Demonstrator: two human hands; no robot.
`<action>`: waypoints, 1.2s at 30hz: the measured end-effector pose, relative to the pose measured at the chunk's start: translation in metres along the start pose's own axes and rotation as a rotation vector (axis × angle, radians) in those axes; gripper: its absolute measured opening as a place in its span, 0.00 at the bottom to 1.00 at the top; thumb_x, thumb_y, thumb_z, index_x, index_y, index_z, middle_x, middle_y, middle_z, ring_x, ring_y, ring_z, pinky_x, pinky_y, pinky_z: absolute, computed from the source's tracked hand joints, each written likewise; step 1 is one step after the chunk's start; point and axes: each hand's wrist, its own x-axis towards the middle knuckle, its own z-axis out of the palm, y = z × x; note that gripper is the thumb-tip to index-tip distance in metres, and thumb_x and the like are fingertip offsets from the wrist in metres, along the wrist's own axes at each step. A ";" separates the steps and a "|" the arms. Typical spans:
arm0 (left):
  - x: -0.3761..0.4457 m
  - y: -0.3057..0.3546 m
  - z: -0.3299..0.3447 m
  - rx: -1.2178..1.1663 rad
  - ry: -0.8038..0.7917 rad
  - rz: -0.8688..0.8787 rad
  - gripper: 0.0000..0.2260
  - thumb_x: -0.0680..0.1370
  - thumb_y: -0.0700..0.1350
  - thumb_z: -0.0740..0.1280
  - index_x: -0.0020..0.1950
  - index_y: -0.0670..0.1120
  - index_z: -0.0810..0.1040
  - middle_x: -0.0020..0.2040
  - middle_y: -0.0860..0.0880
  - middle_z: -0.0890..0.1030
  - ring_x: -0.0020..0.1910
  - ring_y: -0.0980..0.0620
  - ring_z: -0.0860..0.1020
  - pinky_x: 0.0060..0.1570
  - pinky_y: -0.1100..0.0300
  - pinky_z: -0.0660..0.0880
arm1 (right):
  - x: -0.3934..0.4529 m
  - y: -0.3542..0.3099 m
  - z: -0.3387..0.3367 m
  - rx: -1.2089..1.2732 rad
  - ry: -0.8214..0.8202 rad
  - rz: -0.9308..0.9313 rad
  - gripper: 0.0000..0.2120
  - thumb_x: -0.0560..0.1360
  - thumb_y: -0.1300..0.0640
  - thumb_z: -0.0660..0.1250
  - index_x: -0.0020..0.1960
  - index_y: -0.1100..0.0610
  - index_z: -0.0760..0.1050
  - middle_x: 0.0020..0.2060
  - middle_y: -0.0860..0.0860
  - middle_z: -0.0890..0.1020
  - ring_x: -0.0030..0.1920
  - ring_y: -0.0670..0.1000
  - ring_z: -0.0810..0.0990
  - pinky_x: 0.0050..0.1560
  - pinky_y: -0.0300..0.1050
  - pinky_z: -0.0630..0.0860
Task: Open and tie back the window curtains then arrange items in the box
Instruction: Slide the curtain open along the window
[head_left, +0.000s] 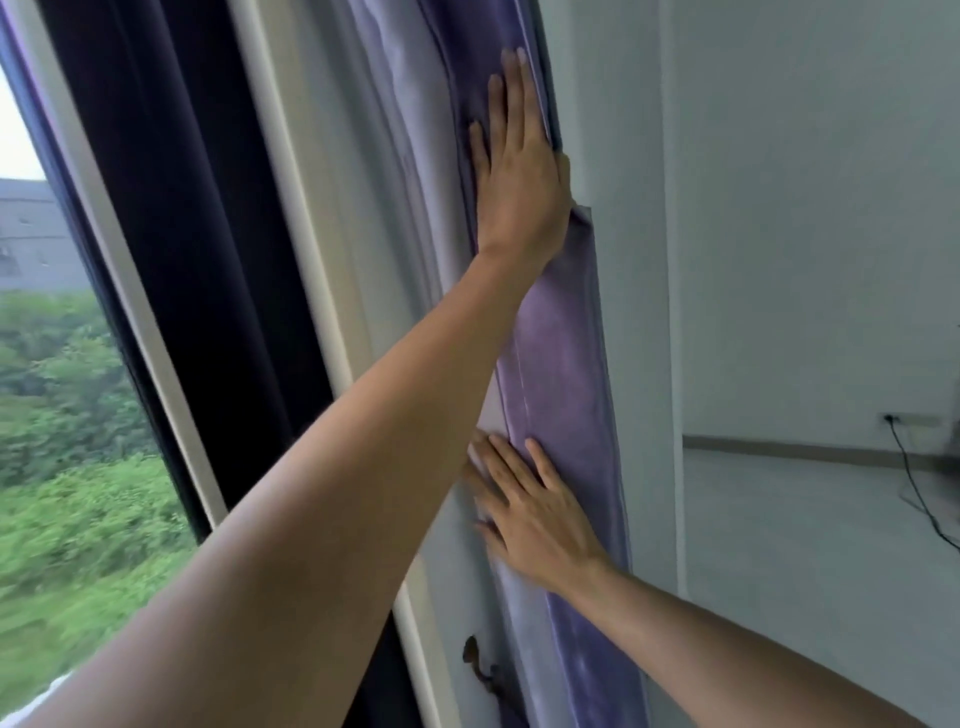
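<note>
A purple curtain hangs gathered in folds against the white wall, to the right of the window frame. My left hand lies flat on the upper part of the curtain, fingers straight and pointing up. Lower down, my right hand presses flat on the folds with its fingers spread. A dark curtain hook is fixed to the wall below my right hand, beside the curtain's lower folds. No box is in view.
The white window frame runs diagonally to the left of the curtain, with a dark curtain and the window pane beyond it. At the far right a wall socket has a black cable hanging from it.
</note>
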 end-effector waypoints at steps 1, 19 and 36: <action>0.000 -0.003 -0.001 0.019 0.000 0.005 0.31 0.77 0.34 0.53 0.77 0.38 0.42 0.79 0.43 0.44 0.78 0.46 0.44 0.76 0.48 0.43 | 0.001 0.000 0.001 -0.004 -0.003 0.000 0.35 0.77 0.43 0.60 0.78 0.56 0.53 0.77 0.56 0.53 0.77 0.55 0.51 0.75 0.57 0.47; -0.101 -0.037 -0.062 0.357 -0.232 0.096 0.34 0.80 0.63 0.46 0.78 0.42 0.47 0.79 0.44 0.48 0.78 0.46 0.46 0.75 0.50 0.42 | -0.032 -0.022 -0.004 -0.047 -0.087 0.013 0.37 0.76 0.46 0.62 0.78 0.57 0.50 0.78 0.56 0.51 0.77 0.54 0.54 0.76 0.56 0.46; -0.290 0.032 -0.201 0.363 -0.449 -0.130 0.33 0.81 0.59 0.52 0.78 0.43 0.44 0.79 0.45 0.44 0.78 0.47 0.44 0.75 0.46 0.42 | -0.177 -0.132 -0.122 0.146 -0.122 -0.103 0.34 0.74 0.44 0.60 0.76 0.56 0.61 0.75 0.56 0.62 0.74 0.56 0.62 0.72 0.58 0.61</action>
